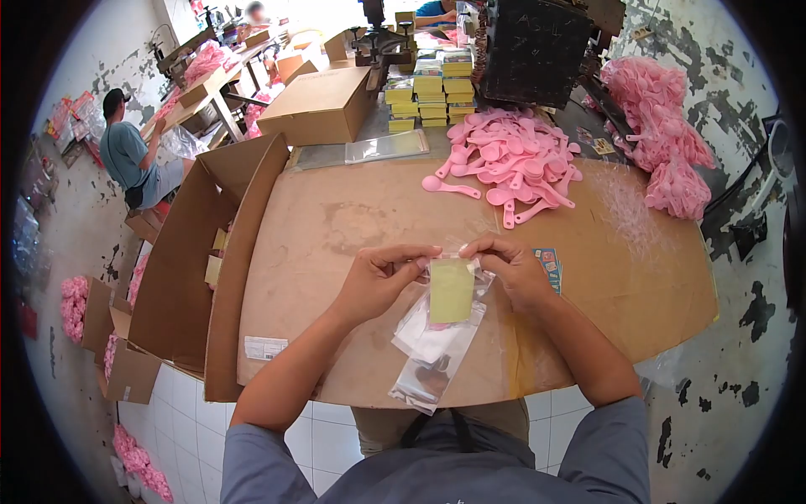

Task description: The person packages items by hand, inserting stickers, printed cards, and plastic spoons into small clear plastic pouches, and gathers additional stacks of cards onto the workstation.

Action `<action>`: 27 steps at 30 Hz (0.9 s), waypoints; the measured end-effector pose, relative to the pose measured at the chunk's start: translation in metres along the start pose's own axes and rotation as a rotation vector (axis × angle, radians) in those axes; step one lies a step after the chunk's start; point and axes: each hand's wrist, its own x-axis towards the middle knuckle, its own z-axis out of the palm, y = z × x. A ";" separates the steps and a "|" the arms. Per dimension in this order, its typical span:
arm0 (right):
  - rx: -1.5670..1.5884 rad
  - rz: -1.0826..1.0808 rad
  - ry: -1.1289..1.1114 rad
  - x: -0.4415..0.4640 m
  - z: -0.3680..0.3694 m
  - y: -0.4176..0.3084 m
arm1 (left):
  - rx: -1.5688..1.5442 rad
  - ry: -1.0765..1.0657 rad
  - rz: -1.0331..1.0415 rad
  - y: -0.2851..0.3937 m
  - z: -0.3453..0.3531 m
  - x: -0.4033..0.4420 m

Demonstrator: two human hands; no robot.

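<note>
A small clear plastic bag with a pale yellow card point(452, 291) in it is between my hands, above the cardboard-covered table. My left hand point(378, 281) pinches the bag's top left corner, fingers closed. The top right corner is pinched by my right hand point(514, 270). Beneath the bag lie several loose clear plastic bags point(426, 370), overlapping towards the table's front edge. A blue printed card point(548, 265) rests on the table beside my right hand and is partly covered by it. Farther back is a heap of pink plastic spoons point(512, 160).
An open cardboard box point(220, 277) stands along the left edge. Behind are a closed carton point(317, 105), a flat stack of clear bags point(386, 147) and piles of yellow cards point(430, 92). Bagged pink spoons point(651, 109) sit back right. A person point(134, 160) sits at far left.
</note>
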 end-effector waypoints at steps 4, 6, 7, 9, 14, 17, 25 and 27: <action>0.022 -0.010 -0.043 0.002 -0.005 -0.001 | -0.157 -0.006 -0.067 -0.002 -0.006 0.003; -0.014 0.000 -0.045 0.001 -0.004 -0.002 | -0.187 -0.002 -0.101 -0.004 -0.007 0.003; -0.052 0.021 -0.030 0.000 0.000 -0.005 | -0.173 0.000 -0.108 -0.006 -0.006 0.004; -0.088 0.044 -0.023 -0.001 0.001 -0.005 | -0.124 0.005 -0.113 -0.006 -0.005 0.004; -0.114 0.049 -0.046 0.001 -0.004 -0.001 | -0.090 -0.016 -0.125 -0.007 -0.004 0.005; -0.171 0.020 -0.048 0.001 -0.005 -0.002 | -0.073 -0.031 -0.137 -0.005 -0.005 0.006; -0.221 -0.031 -0.036 0.001 -0.003 -0.003 | -0.023 -0.028 -0.119 -0.003 -0.002 0.006; -0.221 -0.038 -0.031 0.001 -0.002 -0.002 | -0.016 -0.031 -0.117 -0.003 -0.002 0.005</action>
